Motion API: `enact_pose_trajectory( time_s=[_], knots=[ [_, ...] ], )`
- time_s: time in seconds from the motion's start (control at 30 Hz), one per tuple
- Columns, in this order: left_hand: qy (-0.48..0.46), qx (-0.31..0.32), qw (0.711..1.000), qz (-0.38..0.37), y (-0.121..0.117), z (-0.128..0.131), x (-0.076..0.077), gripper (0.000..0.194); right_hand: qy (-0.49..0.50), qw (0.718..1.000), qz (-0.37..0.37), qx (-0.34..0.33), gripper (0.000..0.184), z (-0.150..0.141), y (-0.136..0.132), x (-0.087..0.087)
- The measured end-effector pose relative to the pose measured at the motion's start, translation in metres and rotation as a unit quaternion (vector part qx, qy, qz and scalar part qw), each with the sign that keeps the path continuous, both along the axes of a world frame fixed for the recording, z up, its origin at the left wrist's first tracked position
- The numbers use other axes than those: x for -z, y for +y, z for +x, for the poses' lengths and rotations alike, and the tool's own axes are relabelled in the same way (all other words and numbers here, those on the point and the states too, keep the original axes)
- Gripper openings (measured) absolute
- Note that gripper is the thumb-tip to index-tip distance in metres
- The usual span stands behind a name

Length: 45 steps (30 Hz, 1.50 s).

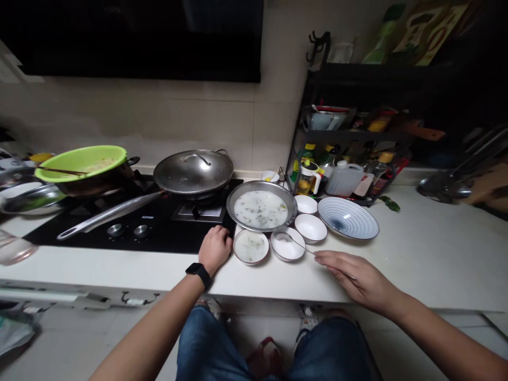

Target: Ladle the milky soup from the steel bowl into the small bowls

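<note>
Far left of your left hand, a green plastic basin point(81, 163) sits on a dark pan. Nearer your hand, a steel wok lid point(193, 171) covers a wok whose long metal handle point(109, 214) points left across the black hob point(170, 238). Your left hand point(214, 250) rests on the white counter point(119, 267) at the hob's front edge, fingers loosely curled and gripping nothing, with a black smartwatch point(198, 274) on the wrist. Just right of it lies a shallow dish point(251, 246) with a milky film of soup. Beyond that hand, a wide steel pan point(229, 207) is full of pale soup flecked with greens, so move slowly around it; a knock could slop over its low rim. Further right, a small white bowl point(274, 246) holds a metal spoon point(296, 242). Your right hand point(357, 276) lies open and low, fingertips just beside the spoon's handle; whether they touch it is too close to tell. If you take it, pinch near the end and steady the bowl. A plain white bowl point(310, 227), a smaller white bowl point(306, 204) and a blue-striped bowl point(348, 218) sit beyond your right fingertips.
</note>
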State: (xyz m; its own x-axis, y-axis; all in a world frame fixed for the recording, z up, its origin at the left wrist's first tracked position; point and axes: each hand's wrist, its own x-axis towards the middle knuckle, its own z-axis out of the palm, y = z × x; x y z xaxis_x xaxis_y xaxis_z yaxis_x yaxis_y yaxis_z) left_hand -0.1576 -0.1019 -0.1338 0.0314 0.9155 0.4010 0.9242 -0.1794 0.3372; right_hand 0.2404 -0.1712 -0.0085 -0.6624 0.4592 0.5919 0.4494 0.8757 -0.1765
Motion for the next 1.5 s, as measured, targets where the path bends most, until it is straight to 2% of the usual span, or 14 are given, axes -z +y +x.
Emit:
enact_pose_trajectory(
  time_s=[0.3, 0.43, 0.5, 0.6, 0.67, 0.73, 0.8, 0.93, 1.03, 1.1, 1.2, 1.33, 1.4, 1.5],
  knots=[
    [0.007, -0.003, 1.000, -0.003, 0.000, 0.000, 0.000, 0.020, -0.031, 1.000, 0.001, -0.004, 0.029, 0.010, 0.002, -0.008],
    [0.007, -0.001, 1.000, -0.006, 0.000, 0.000, -0.001, 0.020, 0.068, 0.988, -0.107, 0.090, 0.020, 0.007, -0.004, 0.004],
    [0.008, -0.001, 1.000, -0.005, 0.000, 0.000, -0.001, 0.020, 0.191, 0.944, -0.213, 0.163, 0.024, 0.006, -0.001, 0.014],
    [0.009, -0.002, 1.000, -0.003, 0.000, 0.000, -0.001, 0.020, 0.372, 0.830, -0.354, 0.220, 0.038, 0.004, 0.014, 0.026],
    [0.009, -0.003, 1.000, -0.003, -0.001, 0.000, -0.001, 0.020, 0.443, 0.764, -0.399, 0.245, 0.041, 0.005, 0.024, 0.029],
    [0.009, -0.003, 1.000, -0.004, -0.001, 0.000, -0.001, 0.020, 0.473, 0.730, -0.418, 0.262, 0.038, 0.008, 0.031, 0.025],
    [0.010, -0.002, 1.000, -0.005, 0.000, 0.000, 0.000, 0.019, 0.477, 0.723, -0.425, 0.261, 0.033, 0.011, 0.034, 0.015],
    [0.008, 0.000, 1.000, -0.005, 0.001, -0.001, 0.001, 0.019, 0.480, 0.723, -0.420, 0.265, 0.026, 0.010, 0.043, -0.013],
    [0.009, 0.003, 1.000, -0.004, 0.001, -0.001, 0.001, 0.019, 0.493, 0.738, -0.376, 0.266, 0.032, -0.002, 0.065, -0.027],
    [0.009, 0.004, 1.000, -0.003, 0.001, -0.001, 0.000, 0.020, 0.479, 0.773, -0.341, 0.238, 0.040, -0.014, 0.084, -0.028],
    [0.008, 0.002, 1.000, -0.002, 0.000, 0.000, -0.001, 0.020, 0.399, 0.853, -0.273, 0.196, 0.046, -0.035, 0.111, -0.019],
    [0.005, 0.001, 1.000, -0.002, 0.000, 0.000, -0.001, 0.020, 0.176, 0.970, -0.094, 0.137, 0.029, -0.056, 0.127, -0.005],
    [0.003, 0.002, 1.000, -0.003, 0.000, 0.000, -0.001, 0.020, 0.067, 0.994, -0.005, 0.082, 0.024, -0.062, 0.128, -0.001],
    [0.002, 0.001, 1.000, -0.005, 0.001, 0.000, -0.001, 0.020, -0.033, 0.996, 0.071, 0.034, 0.028, -0.065, 0.126, 0.001]
  ],
)
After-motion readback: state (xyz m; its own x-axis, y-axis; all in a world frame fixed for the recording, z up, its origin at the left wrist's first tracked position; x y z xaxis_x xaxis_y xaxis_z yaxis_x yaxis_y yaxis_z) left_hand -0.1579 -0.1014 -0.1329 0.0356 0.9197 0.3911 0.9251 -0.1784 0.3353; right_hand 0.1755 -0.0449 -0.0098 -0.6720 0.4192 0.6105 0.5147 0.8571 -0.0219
